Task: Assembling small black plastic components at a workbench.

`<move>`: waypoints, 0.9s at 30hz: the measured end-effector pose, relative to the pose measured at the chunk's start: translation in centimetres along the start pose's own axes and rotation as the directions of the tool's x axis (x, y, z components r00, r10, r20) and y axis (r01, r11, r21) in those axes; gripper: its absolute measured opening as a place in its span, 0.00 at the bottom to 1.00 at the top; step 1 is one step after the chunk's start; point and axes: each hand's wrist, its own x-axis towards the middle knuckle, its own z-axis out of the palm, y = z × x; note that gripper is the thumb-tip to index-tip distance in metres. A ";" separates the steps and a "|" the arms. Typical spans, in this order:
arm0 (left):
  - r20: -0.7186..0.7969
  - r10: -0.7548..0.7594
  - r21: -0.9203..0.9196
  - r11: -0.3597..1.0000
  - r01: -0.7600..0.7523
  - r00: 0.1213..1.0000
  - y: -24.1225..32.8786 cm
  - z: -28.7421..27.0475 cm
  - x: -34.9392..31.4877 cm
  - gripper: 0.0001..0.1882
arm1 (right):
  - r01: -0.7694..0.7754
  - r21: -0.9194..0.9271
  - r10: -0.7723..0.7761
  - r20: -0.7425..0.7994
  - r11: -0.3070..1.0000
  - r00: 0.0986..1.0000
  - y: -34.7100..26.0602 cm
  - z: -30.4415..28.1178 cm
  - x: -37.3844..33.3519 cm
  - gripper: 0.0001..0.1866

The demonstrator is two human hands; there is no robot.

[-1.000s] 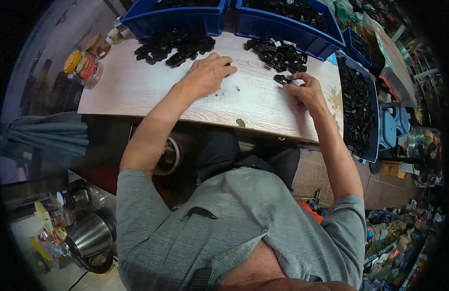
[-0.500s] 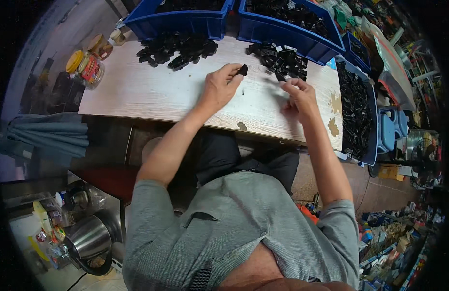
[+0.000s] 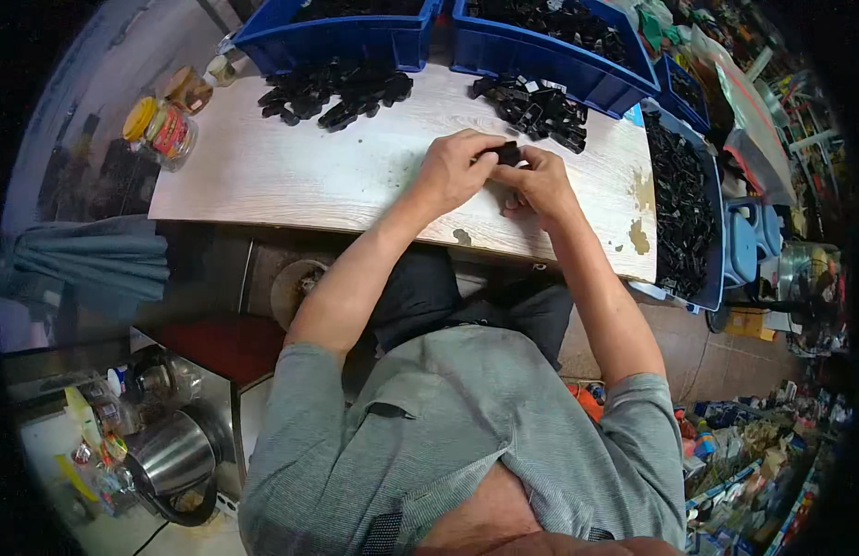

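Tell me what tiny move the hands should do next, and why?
Perhaps press the fingertips gently inward: the left hand seems to pinch a black piece, and the right hand meets its other side, so both look placed to push together. Whether it's one part or two is hard to see.

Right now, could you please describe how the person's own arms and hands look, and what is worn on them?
The left sleeve and right sleeve belong to a grey-green, finely lined shirt and are short. Beyond them, the left forearm and right forearm are bare. The left hand and right hand wear no gloves; no watch is visible.
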 end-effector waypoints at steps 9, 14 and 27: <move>0.228 0.313 0.434 0.815 -0.384 0.922 0.2 -1.1 -0.6 0.17 | 0.040 -0.293 -0.036 0.016 0.955 0.999 -0.2 0.6 0.8 0.13; 0.289 0.326 0.568 0.699 -0.435 0.900 0.7 -1.4 -1.5 0.18 | 0.132 -0.374 -0.129 0.034 0.918 0.991 1.2 0.0 1.8 0.13; -0.238 0.471 0.884 0.467 -0.011 0.850 -1.4 -10.7 -2.4 0.13 | -0.048 0.030 0.049 -0.036 0.998 0.998 0.4 -4.0 -0.6 0.15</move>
